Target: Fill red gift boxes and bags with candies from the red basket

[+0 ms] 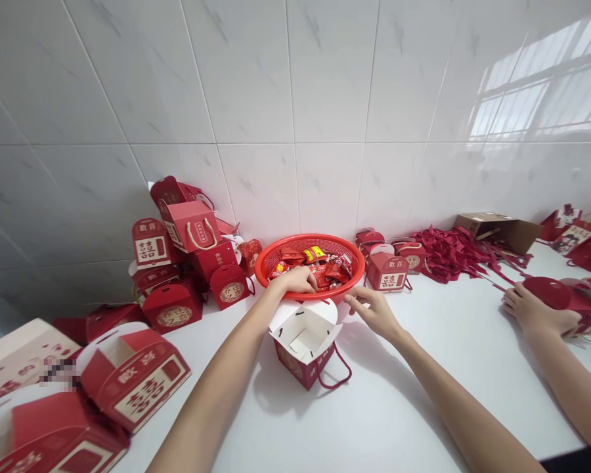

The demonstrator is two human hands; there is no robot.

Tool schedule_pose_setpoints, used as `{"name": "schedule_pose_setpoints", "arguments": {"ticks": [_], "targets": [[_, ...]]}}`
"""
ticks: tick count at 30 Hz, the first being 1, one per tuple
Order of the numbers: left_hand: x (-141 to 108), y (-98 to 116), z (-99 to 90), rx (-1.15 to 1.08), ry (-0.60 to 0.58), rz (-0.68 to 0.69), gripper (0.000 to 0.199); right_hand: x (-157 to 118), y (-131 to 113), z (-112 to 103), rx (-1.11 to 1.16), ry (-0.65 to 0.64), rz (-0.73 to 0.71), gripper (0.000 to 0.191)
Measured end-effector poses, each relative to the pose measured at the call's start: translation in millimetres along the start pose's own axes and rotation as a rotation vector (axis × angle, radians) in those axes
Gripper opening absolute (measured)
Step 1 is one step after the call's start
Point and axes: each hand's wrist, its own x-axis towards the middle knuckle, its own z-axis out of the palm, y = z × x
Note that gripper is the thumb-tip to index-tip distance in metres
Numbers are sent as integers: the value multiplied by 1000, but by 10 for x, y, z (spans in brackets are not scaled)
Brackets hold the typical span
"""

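Observation:
My left hand reaches over the near rim of a red plastic basket, its fingers curled down among red-wrapped sweets. What lies between those fingertips is hidden. At the basket's near right side is my right hand, thumb and fingers apart and nothing visible in them. Whether it touches the rim I cannot tell. Between my forearms stands an upright red gift box with its white-lined flaps spread, and no sweets show inside. Its dark red cord handle hangs out on the right.
Red gift boxes are stacked on the left, with open-topped boxes nearer me. Right of the basket are more small boxes, a ribbon heap and a cardboard carton. Another person's hands hold a red box.

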Motion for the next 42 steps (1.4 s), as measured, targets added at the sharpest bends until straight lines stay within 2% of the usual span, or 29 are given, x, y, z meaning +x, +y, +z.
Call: {"name": "schedule_pose_setpoints", "arguments": {"ticks": [3, 8, 13, 18, 20, 21, 24, 27, 30, 39, 42], "targets": [[-6, -4, 1, -36, 76, 32, 14, 3, -29, -3, 13, 15, -1, 37], [-6, 1, 6, -246, 212, 86, 12, 1, -50, -1, 39, 42, -4, 37], [-15, 9, 9, -447, 415, 116, 12, 30, -73, 7, 28, 133, -58, 36], [-34, -7, 2, -581, 598, 136, 17, 294, -164, 41, -8, 317, -127, 24], [-43, -16, -7, -643, 658, 131, 20, 474, -195, 80, 33, 327, -61, 25], [-48, -19, -11, -674, 677, 130, 22, 570, -205, 104, 66, 319, -1, 31], [-60, -30, -16, -736, 703, 138, 28, 829, -212, 186, 232, 242, 218, 49], [-64, -38, -7, -769, 721, 146, 34, 984, -200, 249, 468, 55, 360, 43], [-56, -41, 4, -817, 711, 168, 38, 1027, -177, 276, 634, -57, 376, 35], [-60, 5, 8, -976, 716, 164, 29, 1024, -147, 275, 728, 38, 381, 26], [-89, 20, 13, -964, 686, 137, 34, 1030, -159, 274, 730, 48, 397, 23]]}}
